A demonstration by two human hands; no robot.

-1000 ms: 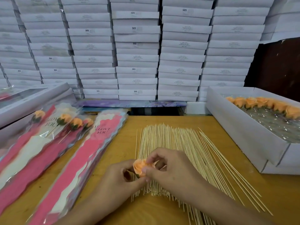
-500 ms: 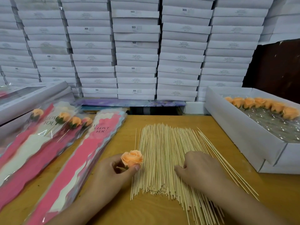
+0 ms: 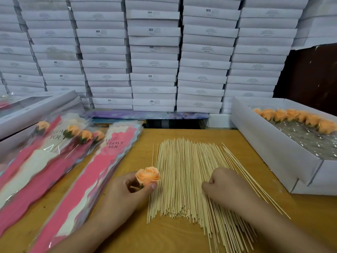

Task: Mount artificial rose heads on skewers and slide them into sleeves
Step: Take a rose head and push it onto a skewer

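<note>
At the near edge of the skewers (image 3: 184, 179), my left hand (image 3: 125, 194) holds the rose head (image 3: 148, 176) with its fingers curled round the base, thumb pressed across the front just under the petals. The bloom faces up and a little away from me, its green base tucked down into my grip, just beside the left edge of the pile. My left forearm comes in from the lower left, the palm turned partly upward.

My right hand (image 3: 223, 183) rests knuckles-up on the skewers, its fingers (image 3: 207, 185) bent down onto the sticks; I cannot tell whether they have pinched one. That forearm runs off toward the lower right corner.

The skewers lie flat on the counter (image 3: 127, 234) in a wide, loose sheaf, long axes running from me toward the far side; a few stray ones on the right splay diagonally.

To the left lies a stack of pink and white sleeves (image 3: 102, 179) printed "LOVE YOU", long axis slanting from near left to far centre. Beyond it are filled sleeves (image 3: 36, 161) with orange roses at their far ends. On the right stands an open white box (image 3: 273, 152) with a row of rose heads along its far side. White stacked boxes (image 3: 153, 52) fill the background.
</note>
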